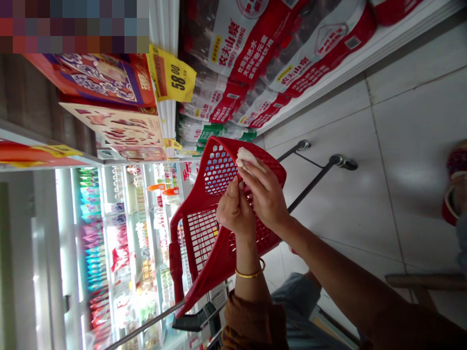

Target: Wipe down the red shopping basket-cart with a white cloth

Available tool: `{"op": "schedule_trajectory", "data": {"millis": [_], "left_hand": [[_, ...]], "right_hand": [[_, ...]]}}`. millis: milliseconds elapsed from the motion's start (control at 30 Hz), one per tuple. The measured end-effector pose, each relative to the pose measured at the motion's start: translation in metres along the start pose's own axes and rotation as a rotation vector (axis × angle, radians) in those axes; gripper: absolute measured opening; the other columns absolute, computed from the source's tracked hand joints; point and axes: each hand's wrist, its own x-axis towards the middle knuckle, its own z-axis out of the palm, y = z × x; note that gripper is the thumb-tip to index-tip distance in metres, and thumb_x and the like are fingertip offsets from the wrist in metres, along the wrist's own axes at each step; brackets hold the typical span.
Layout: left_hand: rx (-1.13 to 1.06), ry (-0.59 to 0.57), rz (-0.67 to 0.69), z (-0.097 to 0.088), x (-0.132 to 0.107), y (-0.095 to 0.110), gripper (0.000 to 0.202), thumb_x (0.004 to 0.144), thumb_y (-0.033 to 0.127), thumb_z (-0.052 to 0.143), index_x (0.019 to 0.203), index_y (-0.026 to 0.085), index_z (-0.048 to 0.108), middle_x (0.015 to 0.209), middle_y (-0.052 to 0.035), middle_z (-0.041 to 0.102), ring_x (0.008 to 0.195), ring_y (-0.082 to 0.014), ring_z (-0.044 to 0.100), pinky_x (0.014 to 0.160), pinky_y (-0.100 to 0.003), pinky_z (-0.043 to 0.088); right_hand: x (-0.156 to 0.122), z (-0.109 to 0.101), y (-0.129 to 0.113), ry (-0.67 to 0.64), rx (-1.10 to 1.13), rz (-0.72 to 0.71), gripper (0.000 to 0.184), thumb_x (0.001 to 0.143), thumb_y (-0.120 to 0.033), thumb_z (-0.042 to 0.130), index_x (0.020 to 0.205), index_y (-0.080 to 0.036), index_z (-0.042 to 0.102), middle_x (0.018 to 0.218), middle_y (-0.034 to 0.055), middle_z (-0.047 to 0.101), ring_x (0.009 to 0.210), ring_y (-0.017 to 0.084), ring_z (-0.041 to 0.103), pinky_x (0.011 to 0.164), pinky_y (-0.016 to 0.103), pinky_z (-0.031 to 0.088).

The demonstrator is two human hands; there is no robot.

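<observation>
The view is turned on its side. My left hand, with a gold bangle on its wrist, has its fingertips bunched close to a soft white item. My right hand lies over that item, its fingers pressing on it. Both hands are held above the rim of a red plastic shopping basket with a hexagonal mesh wall. A brown sleeve covers my left forearm.
Shrink-wrapped bottled water packs fill the shelf beside a yellow 58.00 price tag. A lit refrigerated display stands at the left. Black cart bars cross the tiled floor, and a red shoe shows at the right edge.
</observation>
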Motion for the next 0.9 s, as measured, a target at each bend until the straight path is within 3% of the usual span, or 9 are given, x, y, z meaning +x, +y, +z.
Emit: {"op": "schedule_trajectory", "data": {"millis": [200,467,900], "left_hand": [[-0.041,0.020,0.022,-0.003,-0.003,0.000,0.022,0.090,0.019,0.059,0.109,0.018,0.069,0.098,-0.0072,0.076,0.087,-0.0165,0.072,0.077,-0.029,0.059],[-0.081,0.018,-0.015,-0.010,-0.009,-0.004,0.021,0.087,0.016,0.063,0.106,0.020,0.071,0.097,-0.0060,0.077,0.085,-0.0161,0.072,0.075,-0.029,0.058],[-0.078,-0.073,-0.136,-0.025,-0.023,-0.009,0.017,0.089,0.023,0.061,0.102,0.021,0.071,0.093,-0.0037,0.077,0.084,-0.0153,0.071,0.076,-0.030,0.059]], "right_hand": [[-0.019,-0.006,0.017,0.002,-0.053,-0.005,0.056,0.097,-0.012,0.038,0.149,-0.031,0.028,0.142,0.0071,0.051,0.137,0.023,0.041,0.112,0.048,0.041],[-0.049,-0.012,0.043,0.044,-0.135,0.056,0.054,0.096,-0.009,0.038,0.146,-0.029,0.036,0.137,0.0085,0.055,0.134,0.024,0.045,0.110,0.051,0.043],[-0.056,-0.011,0.030,0.086,-0.046,0.138,0.045,0.097,-0.013,0.038,0.140,-0.026,0.046,0.132,0.0107,0.058,0.130,0.024,0.050,0.106,0.047,0.048]]}}
